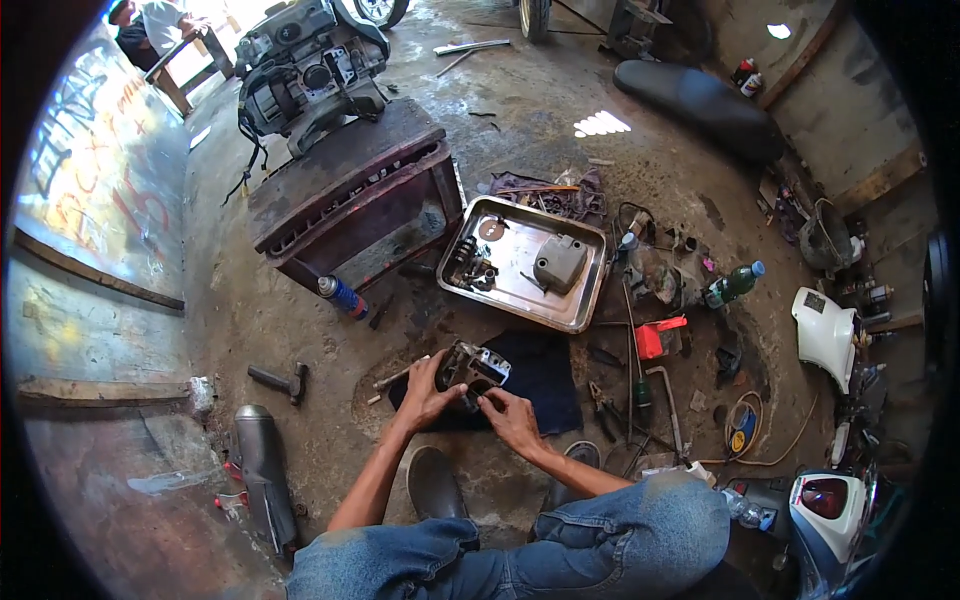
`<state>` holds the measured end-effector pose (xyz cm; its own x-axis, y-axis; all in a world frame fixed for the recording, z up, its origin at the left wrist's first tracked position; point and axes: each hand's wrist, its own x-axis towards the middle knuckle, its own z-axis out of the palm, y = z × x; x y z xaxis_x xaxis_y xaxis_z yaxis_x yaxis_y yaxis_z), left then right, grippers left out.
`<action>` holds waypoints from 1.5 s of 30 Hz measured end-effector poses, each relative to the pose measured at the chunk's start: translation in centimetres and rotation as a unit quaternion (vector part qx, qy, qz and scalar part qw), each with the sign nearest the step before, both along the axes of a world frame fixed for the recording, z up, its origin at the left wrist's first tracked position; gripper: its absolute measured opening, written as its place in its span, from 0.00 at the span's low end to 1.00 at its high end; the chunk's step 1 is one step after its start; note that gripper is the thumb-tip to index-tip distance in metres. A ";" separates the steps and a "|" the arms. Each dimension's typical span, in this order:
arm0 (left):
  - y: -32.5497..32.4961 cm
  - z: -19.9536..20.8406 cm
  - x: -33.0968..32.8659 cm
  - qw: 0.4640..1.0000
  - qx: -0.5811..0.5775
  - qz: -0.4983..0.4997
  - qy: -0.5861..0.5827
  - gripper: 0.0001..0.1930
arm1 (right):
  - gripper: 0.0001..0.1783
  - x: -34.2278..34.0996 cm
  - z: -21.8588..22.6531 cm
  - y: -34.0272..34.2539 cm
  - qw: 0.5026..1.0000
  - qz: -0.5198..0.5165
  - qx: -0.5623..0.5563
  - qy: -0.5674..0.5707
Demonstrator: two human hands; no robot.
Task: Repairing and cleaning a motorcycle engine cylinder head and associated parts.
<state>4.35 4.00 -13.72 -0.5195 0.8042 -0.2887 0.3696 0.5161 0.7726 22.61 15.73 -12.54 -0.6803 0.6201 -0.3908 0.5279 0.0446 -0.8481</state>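
Observation:
Between my feet and the metal tray, a metal engine part that looks like a cylinder head (492, 366) is held above a dark cloth (545, 380). My left hand (426, 397) grips its left side, the thumb lying along the near edge. At the near right edge, the fingers of my right hand (511, 416) are pinched against the part. Whether a smaller piece sits between those fingertips is hidden. Just beyond, the shallow metal tray (520, 308) holds a grey engine cover (559, 263), a round disc (491, 230) and several small dark parts (474, 264).
A wooden bench (345, 215) carries an engine (310, 75). Near it stands a blue spray can (343, 297). A hammer (280, 381) and an exhaust muffler (262, 470) lie left. To the right are pliers (604, 410), a red container (660, 338), a green bottle (735, 284) and a motorcycle seat (700, 105).

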 end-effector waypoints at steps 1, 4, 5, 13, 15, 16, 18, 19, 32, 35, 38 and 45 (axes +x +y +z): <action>0.0 0.0 0.0 1.000 0.000 -0.003 -0.005 0.46 | 0.17 0.0 0.2 0.0 1.000 0.000 0.001 0.000; 0.0 -0.4 -0.2 1.000 -0.013 -0.008 -0.002 0.47 | 0.16 0.2 0.4 0.0 1.000 0.003 0.004 -0.006; 0.0 -0.5 -0.2 1.000 -0.014 -0.008 -0.002 0.47 | 0.16 0.2 0.3 0.0 1.000 0.001 0.010 -0.005; 0.1 -0.5 -0.2 1.000 -0.023 -0.002 -0.009 0.48 | 0.17 0.1 0.2 0.2 1.000 0.003 0.004 0.000; 0.1 -0.5 -0.1 1.000 -0.020 -0.003 -0.008 0.48 | 0.17 0.2 0.2 0.3 1.000 0.028 0.001 -0.011; 0.1 -0.4 -0.1 1.000 -0.018 -0.004 -0.007 0.48 | 0.17 0.1 0.3 0.3 1.000 0.028 0.001 -0.010; 0.1 -0.2 -0.2 1.000 -0.020 -0.005 -0.005 0.48 | 0.17 0.0 0.4 0.2 0.999 0.025 0.005 -0.029; 0.1 -0.1 -0.1 1.000 -0.021 -0.006 -0.004 0.48 | 0.17 0.0 0.4 0.2 0.999 0.024 0.006 -0.029; 0.4 0.1 -0.3 1.000 -0.004 -0.015 0.007 0.47 | 0.16 -0.6 0.0 0.3 0.996 -0.040 -0.075 -0.001; 0.2 0.2 -0.3 1.000 -0.003 -0.012 0.006 0.47 | 0.14 -0.5 0.2 0.0 0.992 0.024 0.121 0.032; 0.3 0.1 -0.2 0.999 -0.006 -0.018 0.027 0.47 | 0.14 -0.6 0.4 0.0 0.960 0.099 0.259 0.037; 0.4 -0.5 -0.2 1.000 -0.006 -0.016 0.015 0.48 | 0.18 -1.1 -1.3 0.0 0.999 0.025 0.021 0.009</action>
